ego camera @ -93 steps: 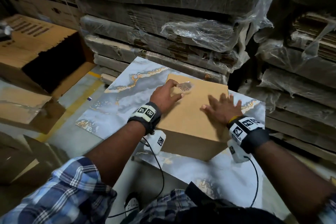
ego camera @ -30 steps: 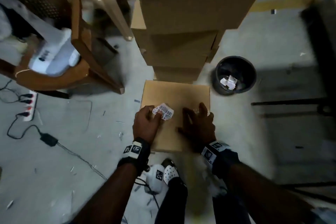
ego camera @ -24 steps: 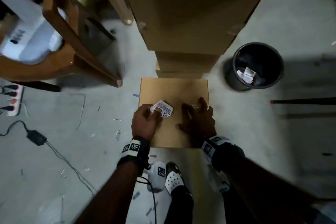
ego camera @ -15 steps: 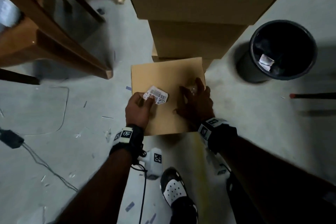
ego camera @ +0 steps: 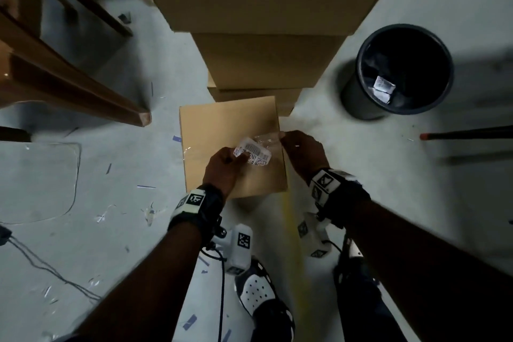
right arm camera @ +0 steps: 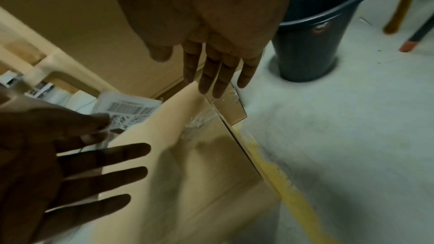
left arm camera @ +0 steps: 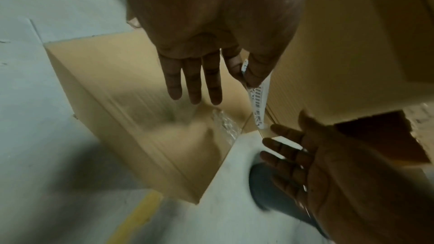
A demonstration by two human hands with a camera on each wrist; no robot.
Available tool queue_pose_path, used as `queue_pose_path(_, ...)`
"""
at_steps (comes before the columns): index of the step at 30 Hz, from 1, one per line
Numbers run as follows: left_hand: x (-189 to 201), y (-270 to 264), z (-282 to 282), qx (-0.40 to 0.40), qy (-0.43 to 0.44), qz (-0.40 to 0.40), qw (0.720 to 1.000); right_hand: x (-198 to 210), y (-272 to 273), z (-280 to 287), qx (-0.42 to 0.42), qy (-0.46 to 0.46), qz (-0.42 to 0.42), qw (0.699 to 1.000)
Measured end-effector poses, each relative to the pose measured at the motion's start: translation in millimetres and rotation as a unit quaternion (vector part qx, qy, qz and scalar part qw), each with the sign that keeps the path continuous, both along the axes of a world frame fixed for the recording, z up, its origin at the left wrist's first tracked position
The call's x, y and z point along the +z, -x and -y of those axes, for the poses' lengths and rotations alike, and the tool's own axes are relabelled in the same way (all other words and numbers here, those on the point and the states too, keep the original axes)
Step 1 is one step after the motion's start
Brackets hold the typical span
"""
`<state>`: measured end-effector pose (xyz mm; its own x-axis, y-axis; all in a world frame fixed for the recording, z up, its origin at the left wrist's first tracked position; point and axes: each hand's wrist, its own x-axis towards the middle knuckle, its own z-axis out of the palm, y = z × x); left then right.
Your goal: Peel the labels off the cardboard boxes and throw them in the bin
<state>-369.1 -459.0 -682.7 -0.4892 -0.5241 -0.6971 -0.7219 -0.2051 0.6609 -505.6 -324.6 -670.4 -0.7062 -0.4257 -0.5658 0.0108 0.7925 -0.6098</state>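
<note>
Head-camera view of a concrete floor, where a person bends over a small cardboard box (ego camera: 231,147) set in front of a stack of larger boxes (ego camera: 266,36). The left hand (ego camera: 222,168) pinches a white barcode label (ego camera: 252,151) between thumb and forefinger, its other three fingers held out straight, as the left wrist view shows; the label stands lifted off the box top, over its right half. The right hand (ego camera: 302,151) sits at the box's right edge, fingertips at a strip of clear tape (ego camera: 266,138) that runs toward the label; its fingers look straight in the right wrist view, and whether they actually grip the tape cannot be told. A black bin (ego camera: 399,72) stands on the floor to the right of the stack, near the box, with a few crumpled white labels (ego camera: 384,86) lying at its bottom. A wooden chair leg (ego camera: 83,91) crosses the upper left, scraps of tape and paper dot the floor (ego camera: 83,230), and a white perforated shoe (ego camera: 256,290) shows below the wrists.
</note>
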Motion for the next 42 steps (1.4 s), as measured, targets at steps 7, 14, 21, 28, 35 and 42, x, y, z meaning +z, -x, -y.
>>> queue_pose_path(7,47.2,29.8,-34.7,-0.089,0.001,-0.021,0.996,52.2,7.2,-41.6,0.016,-0.034,0.003,0.999)
queue_pose_path(14,68.3,82.0,-67.2,-0.146,0.048,-0.033,0.988,63.7,38.1,-92.6,-0.066,-0.012,-0.007,0.998)
queue_pose_path(21,45.6,150.5,-117.1,-0.231,0.094,-0.008,0.968,51.4,94.5,-153.5,-0.106,-0.027,0.010,0.994)
queue_pose_path(28,25.5,238.3,-158.9,-0.291,0.118,0.052,0.948,34.8,158.2,-194.3,-0.123,-0.037,0.007,0.992)
queue_pose_path(35,9.9,296.3,-177.6,-0.210,0.053,0.081,0.973,9.8,219.9,-212.6,-0.205,-0.020,0.031,0.978)
queue_pose_path(42,-3.2,327.2,-192.0,-0.246,0.070,0.075,0.964,-40.1,266.7,-206.8,-0.298,0.026,0.085,0.950)
